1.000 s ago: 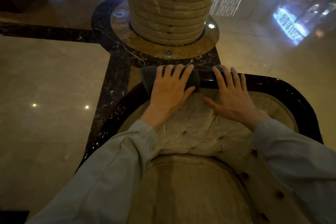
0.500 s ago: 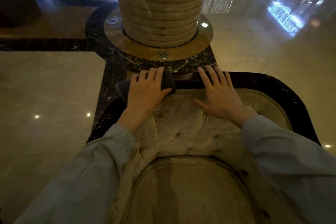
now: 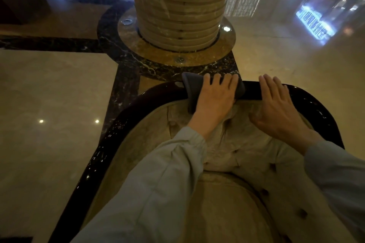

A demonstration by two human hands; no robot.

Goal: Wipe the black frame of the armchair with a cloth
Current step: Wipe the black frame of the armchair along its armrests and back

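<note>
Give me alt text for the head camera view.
A person's left hand presses a dark grey cloth over the top rail of an armchair's glossy black frame, while the right hand rests flat beside it. A marble column stands behind.

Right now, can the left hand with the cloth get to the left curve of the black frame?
Probably yes. The left hand presses the cloth on the frame's top rail, and the rail runs bare around the left curve, with nothing lying on it. The right hand rests on the other side.
</note>
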